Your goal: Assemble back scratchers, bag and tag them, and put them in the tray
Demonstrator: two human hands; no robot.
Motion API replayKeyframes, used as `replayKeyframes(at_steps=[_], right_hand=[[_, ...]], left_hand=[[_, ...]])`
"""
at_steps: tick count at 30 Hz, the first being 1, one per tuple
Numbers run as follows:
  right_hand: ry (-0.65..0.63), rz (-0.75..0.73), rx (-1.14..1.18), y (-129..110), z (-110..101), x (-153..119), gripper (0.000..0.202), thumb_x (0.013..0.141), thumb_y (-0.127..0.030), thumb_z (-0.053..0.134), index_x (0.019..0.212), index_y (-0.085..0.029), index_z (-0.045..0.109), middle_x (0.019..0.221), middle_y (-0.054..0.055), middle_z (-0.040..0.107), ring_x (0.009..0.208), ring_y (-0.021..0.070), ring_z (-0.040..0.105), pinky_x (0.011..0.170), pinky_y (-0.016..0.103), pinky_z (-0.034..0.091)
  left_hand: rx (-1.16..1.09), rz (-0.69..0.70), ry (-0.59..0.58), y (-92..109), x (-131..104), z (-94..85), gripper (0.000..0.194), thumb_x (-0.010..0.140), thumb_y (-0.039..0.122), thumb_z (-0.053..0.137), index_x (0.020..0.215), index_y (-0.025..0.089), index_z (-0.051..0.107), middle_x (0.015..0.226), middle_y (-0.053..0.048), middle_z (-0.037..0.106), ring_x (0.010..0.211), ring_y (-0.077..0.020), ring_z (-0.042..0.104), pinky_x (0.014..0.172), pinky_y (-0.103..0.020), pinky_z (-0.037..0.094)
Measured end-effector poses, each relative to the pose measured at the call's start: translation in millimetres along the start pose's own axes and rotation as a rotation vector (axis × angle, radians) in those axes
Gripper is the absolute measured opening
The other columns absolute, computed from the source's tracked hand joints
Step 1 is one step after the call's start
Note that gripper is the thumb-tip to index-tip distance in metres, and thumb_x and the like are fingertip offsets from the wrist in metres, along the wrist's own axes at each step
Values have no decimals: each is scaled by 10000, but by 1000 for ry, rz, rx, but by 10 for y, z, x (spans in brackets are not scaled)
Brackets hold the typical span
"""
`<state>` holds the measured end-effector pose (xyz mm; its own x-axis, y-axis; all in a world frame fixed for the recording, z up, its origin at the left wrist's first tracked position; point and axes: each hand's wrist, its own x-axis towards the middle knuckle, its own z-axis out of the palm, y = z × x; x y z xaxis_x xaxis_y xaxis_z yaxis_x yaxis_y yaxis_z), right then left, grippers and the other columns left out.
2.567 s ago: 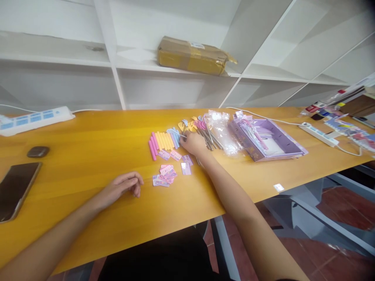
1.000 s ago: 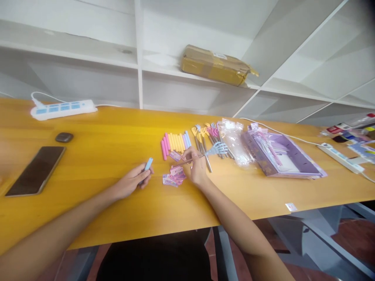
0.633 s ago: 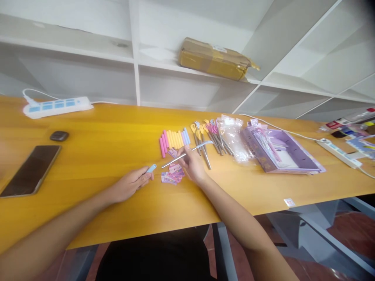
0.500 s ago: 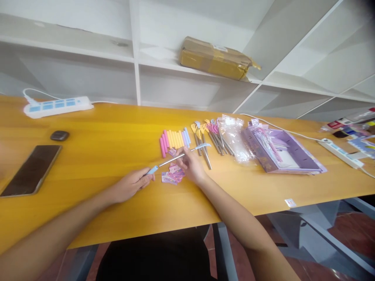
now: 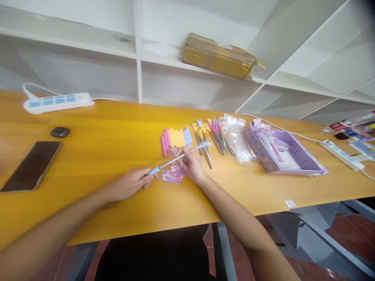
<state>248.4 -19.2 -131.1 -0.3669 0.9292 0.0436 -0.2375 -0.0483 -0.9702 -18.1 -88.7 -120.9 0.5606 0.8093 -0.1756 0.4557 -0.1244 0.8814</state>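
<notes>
My left hand (image 5: 136, 182) is closed around a light blue handle sleeve (image 5: 154, 171). The end of a metal rod sits in that sleeve's mouth. My right hand (image 5: 190, 164) grips the rod of this back scratcher (image 5: 171, 160), whose light blue claw head (image 5: 203, 144) points right. Under and between the hands lie small printed purple-pink cards (image 5: 173, 175). Just beyond them is a row of pink, yellow, purple and blue sleeves (image 5: 176, 138). More back scratchers (image 5: 216, 134) with yellow, pink and blue heads and bare metal rods lie to the right of the row.
Clear plastic bags (image 5: 236, 136) lie beside a purple box (image 5: 295, 171) holding packaged items. A phone (image 5: 31, 167), a small black case (image 5: 60, 132) and a power strip (image 5: 58, 102) are at left. Another power strip (image 5: 341, 155) is at right. A taped carton (image 5: 219, 56) rests on the shelf.
The gap between sleeve and rod has closed: the rod's end now meets the light blue sleeve in my left hand. My right hand keeps its hold on the rod.
</notes>
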Motion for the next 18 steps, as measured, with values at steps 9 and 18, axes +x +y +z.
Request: replayKeyframes(at_steps=[9, 18], right_hand=[[-4, -29, -45, 8, 3, -7, 522, 969, -714, 577, 839, -212, 636, 522, -63, 429, 444, 99, 300, 484, 268, 245], [-16, -39, -138, 66, -45, -21, 497, 990, -678, 575, 861, -208, 670, 563, -39, 494, 469, 113, 369, 484, 266, 273]], left_hand=[[26, 2, -3, 22, -6, -28, 413, 1105, 510, 401, 936, 221, 642, 792, 5, 618, 726, -184, 578, 745, -316, 438], [-12, -12, -20, 52, -5, -66, 435, 1076, 513, 465, 788, 221, 610, 770, -2, 646, 719, -189, 579, 758, -307, 440]])
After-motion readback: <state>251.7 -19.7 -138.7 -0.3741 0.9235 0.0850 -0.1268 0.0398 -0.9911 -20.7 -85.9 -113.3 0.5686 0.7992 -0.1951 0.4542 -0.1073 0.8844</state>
